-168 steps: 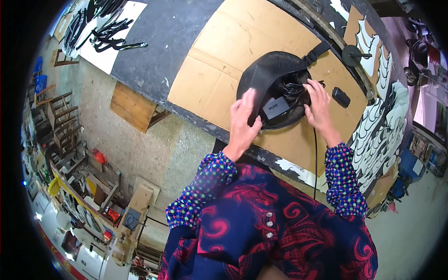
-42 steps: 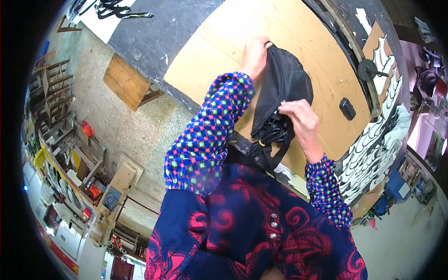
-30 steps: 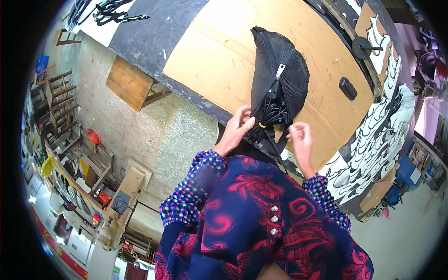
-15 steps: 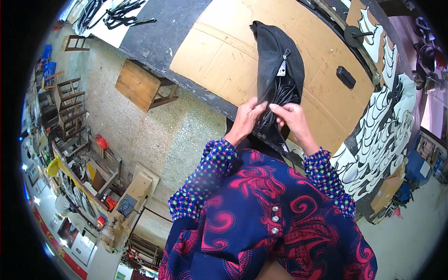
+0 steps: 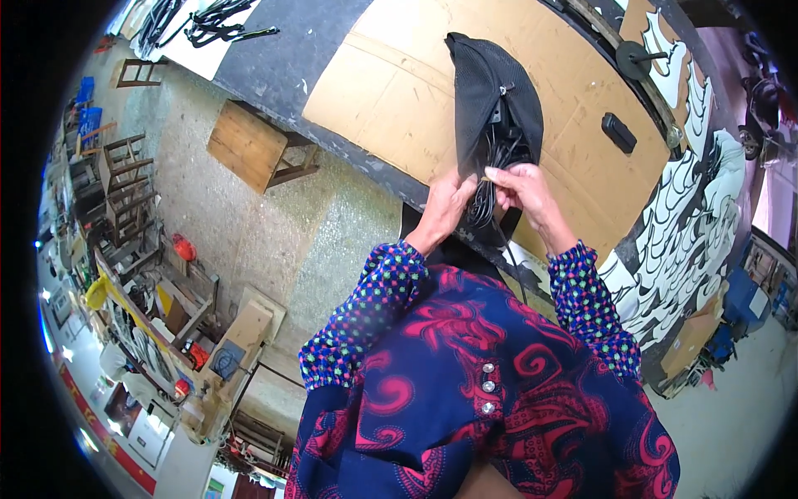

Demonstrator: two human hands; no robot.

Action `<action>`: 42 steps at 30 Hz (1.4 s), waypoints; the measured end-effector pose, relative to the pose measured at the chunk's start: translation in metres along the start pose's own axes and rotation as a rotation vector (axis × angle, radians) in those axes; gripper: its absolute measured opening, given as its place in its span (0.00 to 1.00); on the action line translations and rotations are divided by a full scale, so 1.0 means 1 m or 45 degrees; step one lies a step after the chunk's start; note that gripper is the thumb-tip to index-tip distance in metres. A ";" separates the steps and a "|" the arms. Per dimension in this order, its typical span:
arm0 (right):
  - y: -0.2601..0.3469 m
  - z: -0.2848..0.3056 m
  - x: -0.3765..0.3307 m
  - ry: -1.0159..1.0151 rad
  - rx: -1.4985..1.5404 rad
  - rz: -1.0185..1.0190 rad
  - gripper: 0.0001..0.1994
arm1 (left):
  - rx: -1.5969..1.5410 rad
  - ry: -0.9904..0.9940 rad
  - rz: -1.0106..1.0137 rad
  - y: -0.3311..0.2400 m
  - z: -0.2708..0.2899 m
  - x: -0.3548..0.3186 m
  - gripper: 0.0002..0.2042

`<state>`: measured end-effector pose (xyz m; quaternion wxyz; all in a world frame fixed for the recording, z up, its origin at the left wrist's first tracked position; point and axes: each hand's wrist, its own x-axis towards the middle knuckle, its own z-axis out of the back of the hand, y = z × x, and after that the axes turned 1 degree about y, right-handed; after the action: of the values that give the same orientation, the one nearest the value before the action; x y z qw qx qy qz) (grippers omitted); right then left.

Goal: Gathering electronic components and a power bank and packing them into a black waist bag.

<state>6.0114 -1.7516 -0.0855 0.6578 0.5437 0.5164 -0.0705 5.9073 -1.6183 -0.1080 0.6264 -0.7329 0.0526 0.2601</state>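
Observation:
A black mesh bag (image 5: 478, 100) with a zipper lies on the cardboard sheet in front of me, its opening toward my body. Out of it spills a bundle of thin black cords (image 5: 482, 208), which hangs down between my hands. My left hand (image 5: 449, 204) is closed on the left edge of the bag's mouth, beside the cords. Thumb and forefinger of my right hand (image 5: 525, 193) pinch together at the top of the bundle. The strands between these fingertips are too small to make out singly.
The cardboard (image 5: 391, 91) covers much of the dark table (image 5: 307, 50). On it, to the right, is a small black case (image 5: 618, 133). White cut pieces with black edges (image 5: 682, 241) pile up at the right. A wooden stool (image 5: 249, 145) stands left of the table.
The cord bundle shows more fully below my hands, and the bag's mouth hangs lower no longer. A pale tag by the zipper is now hidden. My right hand has shifted slightly right.

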 end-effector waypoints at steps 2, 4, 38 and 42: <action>-0.001 0.004 0.005 0.011 -0.023 -0.031 0.15 | 0.037 -0.020 0.037 0.001 0.000 -0.003 0.10; -0.002 0.003 0.004 0.030 0.079 -0.085 0.15 | -0.021 0.090 0.182 0.002 0.008 -0.003 0.11; -0.063 -0.092 -0.003 -0.708 1.221 -0.071 0.06 | -0.476 0.464 0.840 -0.013 0.045 0.027 0.08; -0.063 -0.082 -0.008 -0.655 1.004 -0.141 0.07 | 0.017 0.577 0.880 0.005 0.044 0.035 0.07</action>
<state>5.9176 -1.7160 -0.1095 0.5030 0.6887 0.2987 -0.4284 5.9210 -1.5691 -0.1318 0.4795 -0.7068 0.4340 0.2867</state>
